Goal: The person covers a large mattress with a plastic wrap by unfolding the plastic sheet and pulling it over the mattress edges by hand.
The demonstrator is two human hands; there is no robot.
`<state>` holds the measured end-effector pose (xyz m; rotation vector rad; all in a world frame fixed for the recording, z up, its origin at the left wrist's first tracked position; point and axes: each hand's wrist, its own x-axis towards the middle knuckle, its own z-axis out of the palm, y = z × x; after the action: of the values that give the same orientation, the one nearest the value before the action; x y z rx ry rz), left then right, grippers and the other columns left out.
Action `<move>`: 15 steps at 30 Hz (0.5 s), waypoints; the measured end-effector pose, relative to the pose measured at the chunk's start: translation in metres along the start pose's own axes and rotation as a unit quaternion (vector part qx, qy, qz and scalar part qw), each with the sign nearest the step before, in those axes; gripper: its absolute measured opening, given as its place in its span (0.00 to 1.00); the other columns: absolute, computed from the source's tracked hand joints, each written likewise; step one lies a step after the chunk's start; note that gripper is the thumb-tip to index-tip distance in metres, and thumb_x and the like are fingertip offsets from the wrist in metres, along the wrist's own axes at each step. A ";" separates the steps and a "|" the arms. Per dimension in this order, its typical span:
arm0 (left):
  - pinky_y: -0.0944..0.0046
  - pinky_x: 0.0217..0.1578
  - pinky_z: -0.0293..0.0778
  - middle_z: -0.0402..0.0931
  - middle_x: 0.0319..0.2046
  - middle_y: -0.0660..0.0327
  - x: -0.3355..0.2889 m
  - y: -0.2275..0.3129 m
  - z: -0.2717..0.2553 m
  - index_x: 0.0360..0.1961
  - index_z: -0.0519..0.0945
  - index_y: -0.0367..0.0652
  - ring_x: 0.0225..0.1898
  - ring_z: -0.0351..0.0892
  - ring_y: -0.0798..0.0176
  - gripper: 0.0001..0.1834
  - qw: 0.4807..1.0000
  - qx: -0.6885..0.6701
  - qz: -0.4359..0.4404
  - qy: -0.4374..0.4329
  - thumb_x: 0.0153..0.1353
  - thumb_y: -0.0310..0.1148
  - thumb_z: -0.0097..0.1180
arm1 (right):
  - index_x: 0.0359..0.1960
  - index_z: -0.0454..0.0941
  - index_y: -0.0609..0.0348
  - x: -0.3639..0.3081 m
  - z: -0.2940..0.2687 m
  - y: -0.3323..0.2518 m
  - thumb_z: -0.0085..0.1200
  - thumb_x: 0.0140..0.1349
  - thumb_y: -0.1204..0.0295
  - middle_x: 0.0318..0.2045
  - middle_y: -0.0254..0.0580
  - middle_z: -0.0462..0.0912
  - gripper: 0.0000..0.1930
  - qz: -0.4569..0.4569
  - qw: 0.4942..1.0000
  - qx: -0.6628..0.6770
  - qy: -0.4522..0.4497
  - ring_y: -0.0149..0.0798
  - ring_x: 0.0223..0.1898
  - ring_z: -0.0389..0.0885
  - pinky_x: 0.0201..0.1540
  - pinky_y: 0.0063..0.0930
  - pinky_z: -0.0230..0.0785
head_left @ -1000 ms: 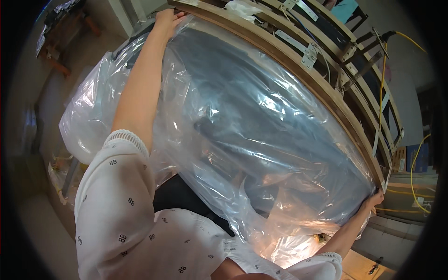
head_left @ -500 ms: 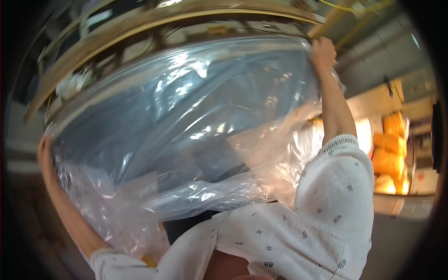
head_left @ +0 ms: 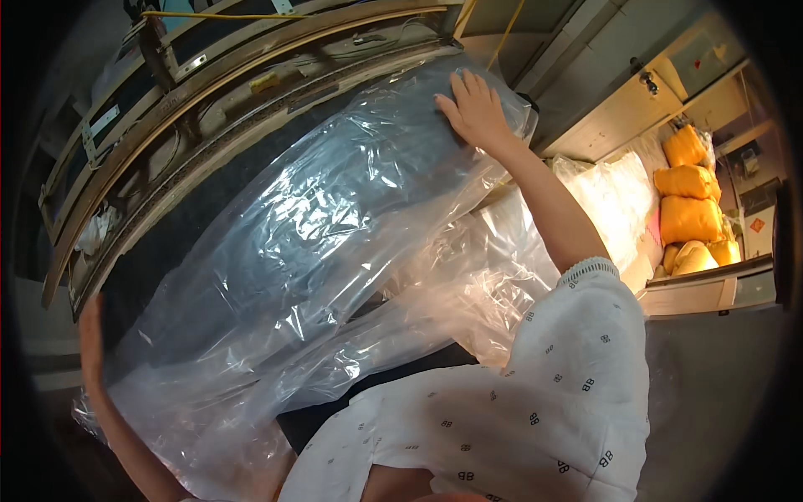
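Observation:
A large clear plastic sheet [head_left: 326, 201], creased and shiny, lies loosely over a black surface [head_left: 201, 217]. My right hand [head_left: 477, 113] rests on the sheet near its far right corner, fingers spread. At the far left, beside the end of the black surface, my left hand [head_left: 92, 343] appears edge-on with its fingers stretched out, slightly blurred. Nothing shows in that hand, and the sheet lies a little apart from its fingertips. The sheet's near part bunches in folds in front of my body.
A long wooden frame [head_left: 167, 117] runs along the far side. At right, several orange bundles [head_left: 690, 219] sit by crumpled whitish plastic [head_left: 615, 197] under bright light. A wooden panel [head_left: 619, 109] stands behind them. A yellow cord [head_left: 226, 16] runs across the top.
The sheet has come away from the far edge toward me, baring a black strip. My right hand has let go of its corner and lies flat; my left hand has come off its edge.

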<state>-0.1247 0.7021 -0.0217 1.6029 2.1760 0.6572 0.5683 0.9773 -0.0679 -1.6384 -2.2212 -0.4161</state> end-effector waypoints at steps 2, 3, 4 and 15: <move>0.62 0.51 0.61 0.71 0.45 0.50 -0.005 0.108 0.066 0.42 0.72 0.31 0.50 0.69 0.52 0.19 0.990 0.114 0.086 0.002 0.63 0.39 0.43 | 0.59 0.60 0.60 0.029 0.010 0.008 0.36 0.61 0.48 0.59 0.49 0.60 0.32 0.075 0.992 -0.012 -0.097 0.51 0.62 0.54 0.60 0.51 0.45; 0.59 0.47 0.63 0.71 0.41 0.50 -0.014 0.166 0.086 0.34 0.72 0.34 0.46 0.71 0.51 0.12 0.972 0.189 0.139 0.020 0.58 0.34 0.49 | 0.60 0.58 0.60 0.042 0.015 0.017 0.34 0.61 0.46 0.60 0.49 0.59 0.33 0.155 0.968 -0.028 -0.195 0.50 0.62 0.53 0.60 0.53 0.44; 0.60 0.42 0.65 0.71 0.38 0.53 -0.012 0.181 0.106 0.30 0.70 0.35 0.39 0.72 0.53 0.08 0.968 0.115 0.217 0.043 0.54 0.29 0.53 | 0.60 0.58 0.60 0.051 0.025 0.027 0.34 0.61 0.46 0.60 0.49 0.59 0.33 0.157 0.968 -0.022 -0.193 0.50 0.62 0.53 0.60 0.53 0.44; 0.66 0.25 0.61 0.60 0.18 0.57 -0.132 0.018 0.036 0.23 0.67 0.32 0.21 0.60 0.61 0.14 0.952 0.178 0.126 0.217 0.62 0.31 0.47 | 0.56 0.62 0.64 -0.010 0.005 -0.059 0.39 0.61 0.55 0.57 0.53 0.63 0.28 -0.188 0.969 0.159 -0.026 0.51 0.59 0.60 0.60 0.38 0.53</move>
<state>-0.0523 0.5863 -0.0396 2.1150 2.5377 0.7861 0.5144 0.9537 -0.0784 -1.0795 -2.4864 -0.0995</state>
